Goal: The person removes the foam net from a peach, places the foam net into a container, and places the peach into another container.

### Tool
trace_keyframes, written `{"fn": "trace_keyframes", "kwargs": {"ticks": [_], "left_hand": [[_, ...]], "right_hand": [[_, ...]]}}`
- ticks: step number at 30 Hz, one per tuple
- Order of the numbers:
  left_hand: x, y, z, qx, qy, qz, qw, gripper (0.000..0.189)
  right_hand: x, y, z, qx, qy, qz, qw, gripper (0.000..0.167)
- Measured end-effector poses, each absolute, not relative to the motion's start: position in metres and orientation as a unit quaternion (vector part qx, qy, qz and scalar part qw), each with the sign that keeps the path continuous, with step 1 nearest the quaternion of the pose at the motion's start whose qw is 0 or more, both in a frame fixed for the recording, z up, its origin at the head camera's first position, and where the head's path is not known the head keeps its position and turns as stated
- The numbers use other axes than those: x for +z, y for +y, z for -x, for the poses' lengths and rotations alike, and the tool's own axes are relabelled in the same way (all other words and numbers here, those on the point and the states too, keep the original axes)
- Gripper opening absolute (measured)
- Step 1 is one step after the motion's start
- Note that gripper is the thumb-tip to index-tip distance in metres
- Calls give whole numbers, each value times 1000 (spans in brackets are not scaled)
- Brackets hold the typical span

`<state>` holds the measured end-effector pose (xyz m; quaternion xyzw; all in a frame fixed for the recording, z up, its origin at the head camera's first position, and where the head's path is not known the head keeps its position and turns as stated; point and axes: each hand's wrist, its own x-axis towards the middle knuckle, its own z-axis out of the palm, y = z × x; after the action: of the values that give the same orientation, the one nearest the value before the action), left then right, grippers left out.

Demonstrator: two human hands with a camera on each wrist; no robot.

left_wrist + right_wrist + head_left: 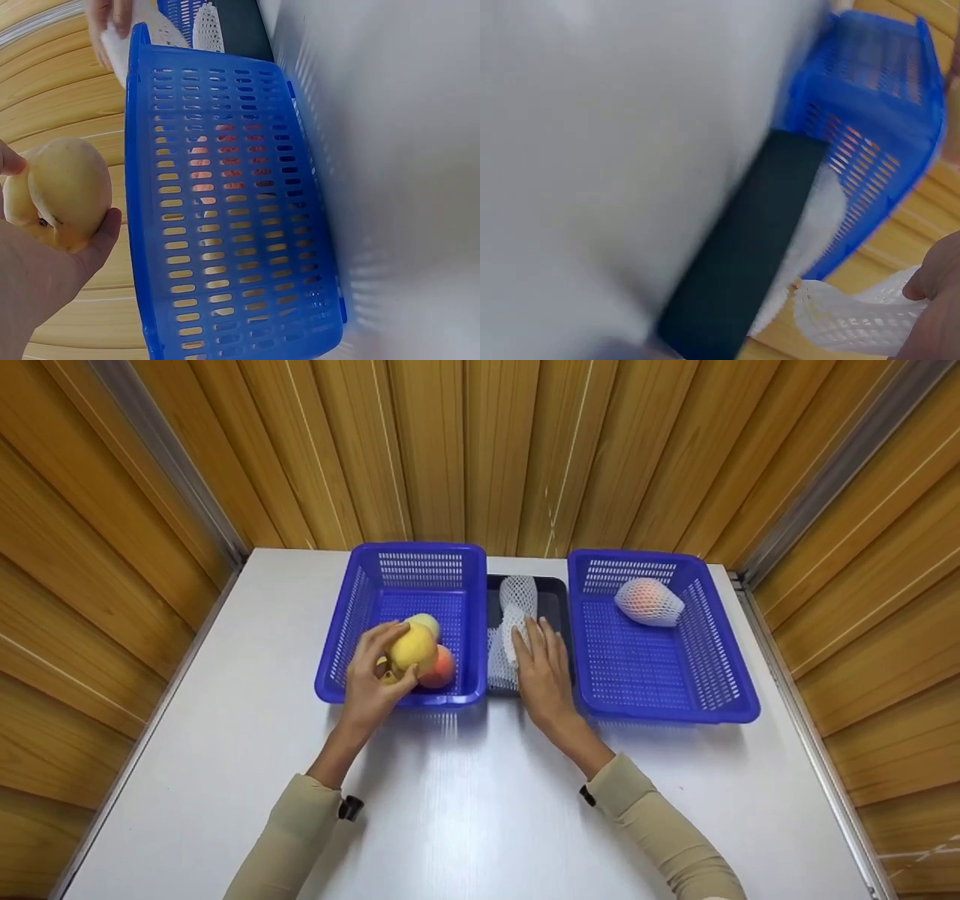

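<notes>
My left hand point(366, 682) grips a smooth yellow fruit point(412, 646) between thumb and fingers, above the left blue basket point(477, 585). A crease and a small stem hollow show on it in the left wrist view; its exact kind is unclear. Below it in the basket lie a red-orange fruit point(442, 669), a pale yellow-green fruit point(425, 622) and something yellow partly hidden by the hand. Over the black tray point(553, 596), my right hand point(546, 679) pinches a white foam net sleeve point(855, 319). Other foam net sleeves point(519, 591) lie in the tray.
The right blue basket point(739, 690) stands beyond the tray and holds a reddish fruit in a white foam net point(646, 601). Both baskets and the tray sit side by side on a white table point(465, 810). Wood-patterned walls point(495, 450) enclose the table's back and sides.
</notes>
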<state>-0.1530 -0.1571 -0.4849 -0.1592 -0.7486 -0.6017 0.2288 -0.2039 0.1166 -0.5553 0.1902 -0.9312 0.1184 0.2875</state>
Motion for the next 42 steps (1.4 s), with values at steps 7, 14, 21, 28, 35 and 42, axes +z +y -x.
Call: {"fn": "trace_keyframes", "kwargs": {"ticks": [7, 14, 21, 28, 35, 42], "left_hand": [[-488, -158, 152, -597, -752, 163, 225, 53], [-489, -163, 151, -601, -749, 159, 227, 54], [-486, -159, 149, -589, -755, 170, 233, 53], [-486, -160, 149, -596, -747, 175, 238, 53], [-485, -162, 150, -592, -750, 173, 241, 54], [-508, -169, 171, -590, -756, 161, 233, 59]], "right_hand": [[-580, 123, 204, 128, -964, -193, 134, 48], [-561, 123, 208, 154, -949, -161, 222, 52], [-553, 124, 211, 86, -930, -171, 313, 49], [-573, 129, 209, 95, -959, -215, 159, 46], [-575, 133, 212, 147, -970, -187, 49, 47], [-570, 134, 210, 170, -974, -150, -10, 55]]}}
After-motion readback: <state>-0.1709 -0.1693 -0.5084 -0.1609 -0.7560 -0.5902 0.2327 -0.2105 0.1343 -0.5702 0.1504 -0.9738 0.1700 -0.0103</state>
